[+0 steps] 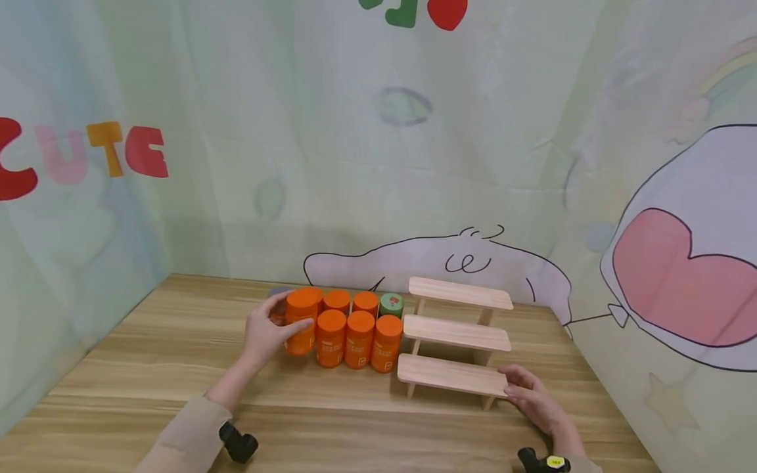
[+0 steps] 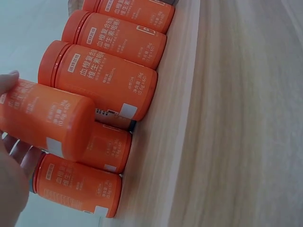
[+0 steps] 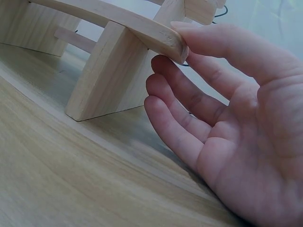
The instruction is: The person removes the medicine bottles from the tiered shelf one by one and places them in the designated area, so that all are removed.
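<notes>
My left hand [image 1: 263, 334] grips an orange bottle [image 1: 300, 336] from its left side, thumb across the front. In the left wrist view this held bottle [image 2: 47, 120] is tilted, its base off the table, overlapping the orange bottles behind it. Beside it stand several more orange bottles [image 1: 360, 338] in two close rows, with a green-lidded one [image 1: 391, 303] at the back right. To their right is a three-tier wooden display rack [image 1: 458, 334]. My right hand [image 1: 537, 399] holds the right end of its lowest board [image 3: 163, 37], thumb at the top edge and fingers curled below.
The wood-grain table [image 1: 331, 427] runs back to a printed curtain [image 1: 355, 171] that closes in the back and both sides. Behind my left hand lies a partly hidden grey-blue thing [image 1: 280, 290]. Black wrist cameras [image 1: 238, 443] sit on both wrists.
</notes>
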### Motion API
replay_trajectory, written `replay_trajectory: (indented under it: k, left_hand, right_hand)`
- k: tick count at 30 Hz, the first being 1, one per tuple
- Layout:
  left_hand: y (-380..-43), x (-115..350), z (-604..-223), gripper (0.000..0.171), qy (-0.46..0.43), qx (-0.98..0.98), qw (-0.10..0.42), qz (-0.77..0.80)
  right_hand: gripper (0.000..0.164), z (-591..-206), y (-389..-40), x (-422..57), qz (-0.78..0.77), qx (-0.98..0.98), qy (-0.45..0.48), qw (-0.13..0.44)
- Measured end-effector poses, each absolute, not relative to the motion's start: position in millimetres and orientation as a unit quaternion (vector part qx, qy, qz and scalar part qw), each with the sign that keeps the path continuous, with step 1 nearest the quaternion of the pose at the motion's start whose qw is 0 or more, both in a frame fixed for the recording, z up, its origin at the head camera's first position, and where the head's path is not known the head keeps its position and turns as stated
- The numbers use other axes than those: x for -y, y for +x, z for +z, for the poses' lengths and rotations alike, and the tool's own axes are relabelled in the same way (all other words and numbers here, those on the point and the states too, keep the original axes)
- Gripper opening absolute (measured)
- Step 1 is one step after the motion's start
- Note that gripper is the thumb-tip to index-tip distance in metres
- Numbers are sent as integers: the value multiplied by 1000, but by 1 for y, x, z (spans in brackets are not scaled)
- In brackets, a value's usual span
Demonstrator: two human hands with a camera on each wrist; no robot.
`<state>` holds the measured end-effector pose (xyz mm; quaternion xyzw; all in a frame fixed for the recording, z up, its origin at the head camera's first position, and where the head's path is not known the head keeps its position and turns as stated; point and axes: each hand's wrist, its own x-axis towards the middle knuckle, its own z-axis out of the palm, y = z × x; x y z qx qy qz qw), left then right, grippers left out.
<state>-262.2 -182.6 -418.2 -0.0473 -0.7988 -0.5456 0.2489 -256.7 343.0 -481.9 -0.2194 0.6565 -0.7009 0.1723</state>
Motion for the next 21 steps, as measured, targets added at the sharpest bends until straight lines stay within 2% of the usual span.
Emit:
replay_trajectory:
  k: [10,21]
  left_hand:
    - [-262,185,-418,67,-14,842,185,-506]
    - [-260,185,-421,67,-4,855,141,-498]
  right_hand:
    - [44,-482,-257,-342,-706,-646,-233,172]
    - [41,-481,-256,-342,-706,-650,-222,173]
